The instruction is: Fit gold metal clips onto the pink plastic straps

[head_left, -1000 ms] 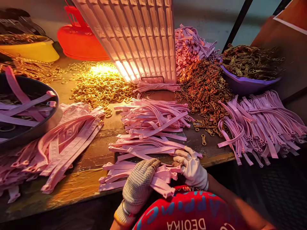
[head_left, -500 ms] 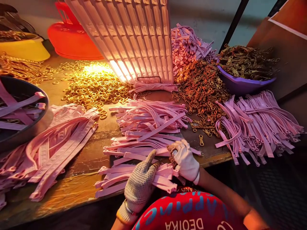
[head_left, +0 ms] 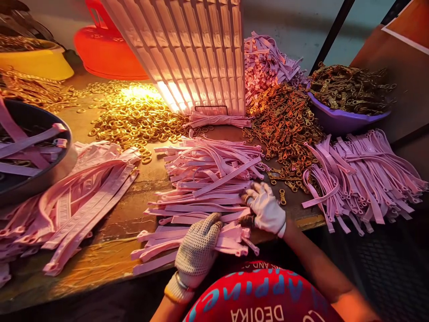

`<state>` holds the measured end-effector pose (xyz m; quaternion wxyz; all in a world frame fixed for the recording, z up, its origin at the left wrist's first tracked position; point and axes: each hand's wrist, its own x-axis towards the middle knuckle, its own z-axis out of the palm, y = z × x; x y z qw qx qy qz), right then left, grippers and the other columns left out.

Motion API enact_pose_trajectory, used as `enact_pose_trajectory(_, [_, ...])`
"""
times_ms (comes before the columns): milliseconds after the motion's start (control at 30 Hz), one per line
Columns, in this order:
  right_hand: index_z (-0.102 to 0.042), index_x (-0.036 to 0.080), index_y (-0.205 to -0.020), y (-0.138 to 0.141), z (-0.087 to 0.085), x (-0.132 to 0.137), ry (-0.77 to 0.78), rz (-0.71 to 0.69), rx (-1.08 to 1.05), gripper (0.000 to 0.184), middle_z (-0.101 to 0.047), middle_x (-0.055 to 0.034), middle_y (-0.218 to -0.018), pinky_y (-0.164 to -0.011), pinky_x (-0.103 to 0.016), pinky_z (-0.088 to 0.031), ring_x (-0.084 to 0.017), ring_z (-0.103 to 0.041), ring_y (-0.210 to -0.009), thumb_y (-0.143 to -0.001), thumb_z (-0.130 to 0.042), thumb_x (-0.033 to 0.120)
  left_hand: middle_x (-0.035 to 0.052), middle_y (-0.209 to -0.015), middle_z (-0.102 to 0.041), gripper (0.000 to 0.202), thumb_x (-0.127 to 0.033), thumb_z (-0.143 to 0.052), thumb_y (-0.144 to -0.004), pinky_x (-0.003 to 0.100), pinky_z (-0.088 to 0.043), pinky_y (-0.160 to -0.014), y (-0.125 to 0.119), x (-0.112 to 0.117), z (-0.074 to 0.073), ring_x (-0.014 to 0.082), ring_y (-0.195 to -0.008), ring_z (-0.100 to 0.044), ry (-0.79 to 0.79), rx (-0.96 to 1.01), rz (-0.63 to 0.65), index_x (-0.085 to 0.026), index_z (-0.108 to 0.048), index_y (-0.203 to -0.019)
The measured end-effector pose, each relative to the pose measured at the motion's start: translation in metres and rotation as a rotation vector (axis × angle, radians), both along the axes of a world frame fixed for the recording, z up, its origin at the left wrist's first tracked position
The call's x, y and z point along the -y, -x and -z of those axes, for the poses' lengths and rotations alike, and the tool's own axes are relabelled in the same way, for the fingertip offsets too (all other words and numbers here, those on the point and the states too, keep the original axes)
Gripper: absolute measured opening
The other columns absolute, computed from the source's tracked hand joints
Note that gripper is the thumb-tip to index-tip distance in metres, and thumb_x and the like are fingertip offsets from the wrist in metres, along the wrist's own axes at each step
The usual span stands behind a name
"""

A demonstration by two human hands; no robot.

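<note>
My left hand, in a dotted knit glove, is closed over a bundle of pink plastic straps at the table's near edge. My right hand, in a white glove, rests curled at the right end of that bundle, fingers pinched on a small dark piece I cannot make out. A larger heap of pink straps lies just beyond both hands. One loose brass link sits right of my right hand.
Gold rings and dark brass clasps are heaped mid-table. A purple bowl of clasps stands at the right, more straps beside it. A dark tray sits left, a ribbed white panel behind.
My right hand has moved up and to the right, from the bundle's end toward the heap. My left hand stays clamped on the bundle. The view shifted slightly.
</note>
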<state>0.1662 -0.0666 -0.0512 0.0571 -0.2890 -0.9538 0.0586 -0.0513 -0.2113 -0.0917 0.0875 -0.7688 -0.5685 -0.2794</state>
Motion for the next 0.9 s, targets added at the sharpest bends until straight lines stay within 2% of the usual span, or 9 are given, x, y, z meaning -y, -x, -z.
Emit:
enact_pose_trajectory(100, [-0.056, 0.02, -0.139, -0.001, 0.001, -0.013, -0.002, 0.086, 0.093, 0.067, -0.041, -0.0138, -0.155, -0.119, -0.059, -0.011, -0.039, -0.021, -0.148, -0.084, -0.063, 0.057, 0.0205, -0.12, -0.068, 0.043, -0.005, -0.052, -0.076, 0.049, -0.056, -0.088, 0.002, -0.009, -0.001, 0.034, -0.106, -0.066, 0.042, -0.034, -0.073, -0.009, -0.061, -0.117])
enact_pose_trajectory(167, [-0.054, 0.019, -0.142, -0.002, 0.003, -0.016, -0.005, 0.098, 0.089, 0.071, -0.028, -0.0128, -0.162, -0.119, -0.059, -0.009, -0.039, -0.016, -0.15, -0.083, -0.066, 0.058, 0.0198, -0.121, -0.068, 0.045, -0.002, -0.051, -0.074, 0.048, -0.056, -0.09, 0.004, -0.012, -0.002, 0.0333, -0.108, -0.065, 0.058, -0.039, -0.061, -0.009, -0.062, -0.117])
enact_pose_trajectory(267, [-0.053, 0.018, -0.143, -0.002, 0.005, -0.014, -0.011, 0.103, 0.054, 0.075, -0.021, -0.0126, -0.165, -0.12, -0.059, -0.008, -0.038, -0.012, -0.151, -0.082, -0.067, 0.059, 0.0193, -0.123, -0.067, 0.04, -0.005, -0.05, -0.078, 0.046, -0.056, -0.091, 0.009, -0.011, -0.003, 0.0317, -0.111, -0.065, 0.045, -0.052, -0.013, -0.011, -0.062, -0.117])
enact_pose_trajectory(400, [-0.059, 0.016, -0.136, -0.003, 0.01, -0.013, -0.003, 0.103, 0.017, 0.073, -0.025, -0.0147, -0.163, -0.12, -0.06, -0.008, -0.039, -0.015, -0.15, -0.08, -0.069, 0.062, 0.0189, -0.126, -0.066, 0.036, -0.014, -0.054, -0.083, 0.046, -0.056, -0.091, 0.011, -0.004, -0.002, 0.0315, -0.112, -0.065, 0.042, -0.053, 0.017, -0.013, -0.06, -0.119])
enact_pose_trajectory(533, [-0.071, 0.018, -0.108, -0.01, 0.005, -0.016, -0.001, 0.09, -0.221, 0.05, -0.054, -0.013, -0.145, -0.121, -0.055, -0.017, -0.033, -0.032, -0.144, -0.08, -0.07, 0.059, 0.0204, -0.122, -0.068, 0.034, -0.025, -0.057, -0.088, 0.047, -0.056, -0.089, 0.009, -0.001, 0.0, 0.0332, -0.108, -0.065, 0.008, -0.046, 0.018, -0.011, -0.06, -0.119])
enact_pose_trajectory(600, [-0.069, 0.02, -0.109, -0.01, -0.002, -0.016, -0.028, 0.108, -0.4, 0.043, -0.062, -0.0117, -0.134, -0.119, -0.052, -0.025, -0.029, -0.041, -0.138, -0.084, -0.067, 0.055, 0.0208, -0.122, -0.068, 0.035, -0.026, -0.056, -0.089, 0.047, -0.055, -0.088, 0.008, -0.001, 0.0, 0.0333, -0.108, -0.065, -0.005, -0.048, 0.016, -0.01, -0.06, -0.119])
enact_pose_trajectory(667, [-0.065, 0.018, -0.122, -0.003, -0.007, -0.014, -0.044, 0.098, -0.462, 0.046, -0.062, -0.0127, -0.132, -0.118, -0.05, -0.03, -0.028, -0.045, -0.134, -0.088, -0.062, 0.051, 0.0207, -0.122, -0.068, 0.035, -0.025, -0.055, -0.089, 0.047, -0.054, -0.089, 0.007, -0.002, 0.0, 0.0331, -0.108, -0.065, -0.008, -0.051, 0.015, -0.009, -0.06, -0.12])
enact_pose_trajectory(767, [-0.062, 0.015, -0.129, 0.014, -0.004, -0.003, -0.021, 0.006, -0.264, 0.046, -0.059, -0.0138, -0.139, -0.118, -0.051, -0.028, -0.03, -0.045, -0.136, -0.092, -0.057, 0.043, 0.0199, -0.121, -0.068, 0.035, -0.022, -0.054, -0.088, 0.046, -0.054, -0.09, 0.008, 0.001, 0.001, 0.0322, -0.108, -0.065, -0.015, -0.052, 0.023, -0.008, -0.061, -0.12])
enact_pose_trajectory(900, [-0.06, 0.011, -0.132, 0.021, 0.014, 0.025, 0.008, -0.107, -0.011, 0.047, -0.046, -0.0154, -0.152, -0.121, -0.055, -0.017, -0.034, -0.031, -0.145, -0.093, -0.056, 0.036, 0.0173, -0.117, -0.07, 0.034, -0.013, -0.05, -0.086, 0.045, -0.052, -0.092, 0.01, 0.011, 0.004, 0.03, -0.107, -0.065, -0.036, -0.039, 0.046, -0.011, -0.061, -0.119])
